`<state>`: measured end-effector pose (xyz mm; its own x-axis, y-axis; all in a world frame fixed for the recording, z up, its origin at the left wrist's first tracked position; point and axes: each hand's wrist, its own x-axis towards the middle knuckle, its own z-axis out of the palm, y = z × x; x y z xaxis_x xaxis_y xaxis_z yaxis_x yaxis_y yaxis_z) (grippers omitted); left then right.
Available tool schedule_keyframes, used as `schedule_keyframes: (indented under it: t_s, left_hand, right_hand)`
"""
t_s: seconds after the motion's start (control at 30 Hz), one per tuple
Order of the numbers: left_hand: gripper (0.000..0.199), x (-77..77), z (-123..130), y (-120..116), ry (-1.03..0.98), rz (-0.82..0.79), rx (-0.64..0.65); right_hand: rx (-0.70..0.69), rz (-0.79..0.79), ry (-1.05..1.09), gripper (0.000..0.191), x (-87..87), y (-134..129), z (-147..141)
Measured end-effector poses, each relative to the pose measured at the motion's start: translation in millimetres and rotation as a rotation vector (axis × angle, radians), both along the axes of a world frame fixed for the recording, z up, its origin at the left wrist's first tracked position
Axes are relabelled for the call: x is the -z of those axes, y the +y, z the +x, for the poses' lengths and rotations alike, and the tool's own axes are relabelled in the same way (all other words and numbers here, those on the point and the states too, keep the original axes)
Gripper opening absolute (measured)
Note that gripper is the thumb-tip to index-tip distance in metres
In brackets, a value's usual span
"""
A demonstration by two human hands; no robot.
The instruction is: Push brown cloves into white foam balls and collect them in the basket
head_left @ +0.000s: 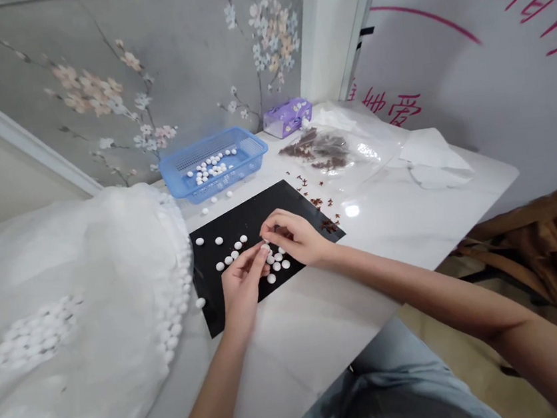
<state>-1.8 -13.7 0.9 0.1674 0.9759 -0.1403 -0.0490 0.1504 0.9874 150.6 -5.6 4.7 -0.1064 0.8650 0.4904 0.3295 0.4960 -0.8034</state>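
Over the black mat (253, 206), my left hand (240, 282) pinches a small round white piece (265, 247) between thumb and fingertips. My right hand (295, 235) is closed just above it, its fingertips meeting close to that piece. Whatever sits between the right fingertips is too small to make out. Several loose white pieces (278, 257) lie under and beside my hands, some partly covered by them. More are spread over the mat's left half, with a few dark red-brown bits among them. Small brown bits (329, 226) are scattered at the mat's right corner and on the table behind it.
Behind the mat stands a blue basket (248, 165) with white pieces inside. A clear plastic bag (367, 148) of brown bits lies at the back right, near a purple packet (288, 118). A big white sack (107, 255) of white pieces fills the left side of the table (318, 338).
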Motion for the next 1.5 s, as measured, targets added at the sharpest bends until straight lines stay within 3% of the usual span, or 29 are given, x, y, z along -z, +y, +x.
schedule_keyframes:
  t_s: [0.13, 0.9, 1.3, 1.5]
  left_hand:
    - [0.026, 1.0, -1, 1, -0.068, -0.031, -0.012]
    - [0.022, 2.6, 0, 2, -0.103, -0.05, -0.044]
    - [0.019, 2.7, -1, 3, -0.155, -0.066, -0.063]
    - [0.018, 2.5, -2, 3, -0.157, -0.045, -0.056]
  right_hand:
    - [0.015, -0.026, 0.053, 0.012, 1.0, -10, -11]
    - [0.038, 0.018, 0.049, 0.008, 11.2, -10, -7]
    - [-0.003, 0.102, 0.045, 0.012, 9.7, -10, -4]
    - [-0.043, 0.039, 0.047, 0.014, 10.2, -9, -2]
